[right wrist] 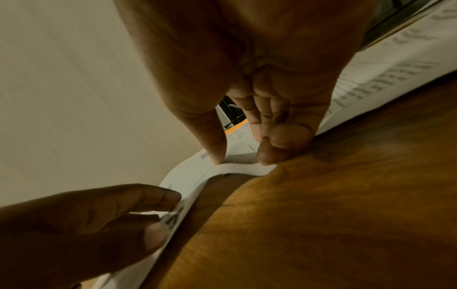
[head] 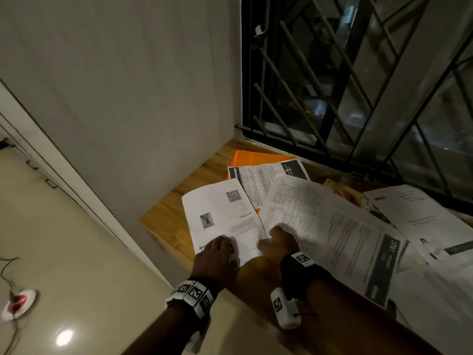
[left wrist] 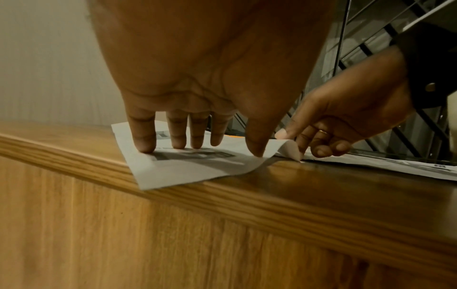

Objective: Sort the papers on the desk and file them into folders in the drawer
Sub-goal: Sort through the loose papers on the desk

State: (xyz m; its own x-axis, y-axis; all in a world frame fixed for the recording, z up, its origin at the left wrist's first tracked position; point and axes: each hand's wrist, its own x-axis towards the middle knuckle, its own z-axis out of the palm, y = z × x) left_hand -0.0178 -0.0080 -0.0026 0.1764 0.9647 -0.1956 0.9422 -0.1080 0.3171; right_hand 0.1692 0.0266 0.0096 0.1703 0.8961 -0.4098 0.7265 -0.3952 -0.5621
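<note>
A white printed sheet with a QR code [head: 220,211] lies at the front left corner of the wooden desk [head: 163,219], and one of its corners hangs over the edge. My left hand [head: 222,248] presses it flat with straight fingers [left wrist: 146,144]. Just to the right, my right hand [head: 276,239] pinches the sheet's near right corner [left wrist: 291,150] between thumb [right wrist: 217,150] and fingers, and the corner curls up off the wood. An orange folder [head: 253,158] lies at the back under other papers.
Several more printed sheets overlap across the desk, among them a large text page [head: 332,226] and another [head: 414,213] far right. A barred window [head: 358,73] runs behind the desk and a plain wall [head: 128,98] to its left. A white round device on a cable [head: 18,303] lies on the floor.
</note>
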